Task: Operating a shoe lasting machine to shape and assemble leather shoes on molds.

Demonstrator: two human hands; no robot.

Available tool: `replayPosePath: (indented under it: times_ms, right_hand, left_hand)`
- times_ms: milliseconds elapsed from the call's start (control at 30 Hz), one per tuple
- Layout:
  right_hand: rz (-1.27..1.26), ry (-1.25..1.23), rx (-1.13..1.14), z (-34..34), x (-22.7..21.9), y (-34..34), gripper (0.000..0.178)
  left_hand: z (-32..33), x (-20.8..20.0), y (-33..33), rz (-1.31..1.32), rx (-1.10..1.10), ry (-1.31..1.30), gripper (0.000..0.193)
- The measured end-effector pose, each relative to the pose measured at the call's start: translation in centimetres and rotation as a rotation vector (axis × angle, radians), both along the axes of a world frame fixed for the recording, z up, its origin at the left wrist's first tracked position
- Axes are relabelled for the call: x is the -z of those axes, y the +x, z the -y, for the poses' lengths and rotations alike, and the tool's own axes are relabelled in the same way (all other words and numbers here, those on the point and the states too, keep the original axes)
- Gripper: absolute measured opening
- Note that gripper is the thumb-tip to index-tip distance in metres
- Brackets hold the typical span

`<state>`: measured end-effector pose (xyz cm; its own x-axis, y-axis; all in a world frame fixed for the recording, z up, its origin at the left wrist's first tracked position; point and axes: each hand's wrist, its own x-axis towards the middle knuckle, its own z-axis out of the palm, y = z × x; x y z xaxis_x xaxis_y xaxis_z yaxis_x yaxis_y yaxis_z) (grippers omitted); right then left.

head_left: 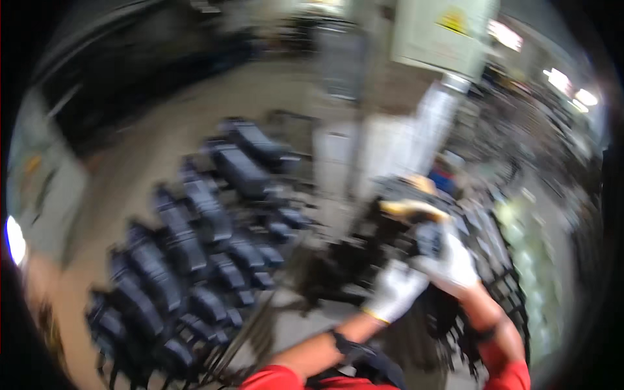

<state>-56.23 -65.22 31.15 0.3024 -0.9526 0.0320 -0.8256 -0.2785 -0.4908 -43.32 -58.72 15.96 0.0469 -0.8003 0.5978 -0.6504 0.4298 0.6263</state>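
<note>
Both my hands wear white gloves and are smeared by motion. My left hand (396,290) is low over the dark, cluttered work spot, close beside the other hand; its fingers are too blurred to read. My right hand (453,263) curls around a small dark part (428,239), whose exact kind I cannot make out. Just beyond it lies a curved yellow-orange piece (416,209), also blurred. Under and around my hands are dark pieces (351,260) with no sharp outline.
Rows of curved black metal-looking parts (175,240) stand on a rack at the left. More grey and black pieces (484,234) lie in rows at the right, beside a pale green bumpy strip (525,253). A pale cabinet with a yellow warning sign (442,36) stands ahead.
</note>
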Motion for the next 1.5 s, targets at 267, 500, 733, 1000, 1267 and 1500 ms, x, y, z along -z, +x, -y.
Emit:
replayPosePath:
  times_ms: [267,500,733,1000,1267,1500]
  right_hand:
    - [0.497,0.405,-0.073,-4.2,7.3,-9.5,0.034]
    - [0.584,0.478,0.003,-4.3,7.9,-8.3,0.034]
    - [0.836,0.589,0.19,-6.2,8.7,-8.0,0.035]
    - [0.425,-0.08,-0.355,-9.5,11.4,-9.2,0.027]
    - [1.227,0.608,0.375,-14.3,11.9,-6.2,0.041]
    - [0.614,0.391,0.165,-23.5,15.1,-7.5,0.041]
  left_hand:
    - [-1.0,1.5,-5.4,-0.565,0.098,0.435,0.079]
    - [-0.7,0.9,-4.1,-0.549,0.113,0.296,0.067]
    - [-1.4,2.9,-4.5,-0.706,0.203,0.474,0.078]
    - [-4.7,2.0,-5.1,-0.68,0.152,0.387,0.097]
    - [-7.3,4.9,-5.4,-0.556,0.256,0.586,0.113]
    - [-18.7,5.1,-2.8,-0.494,0.327,0.464,0.123]
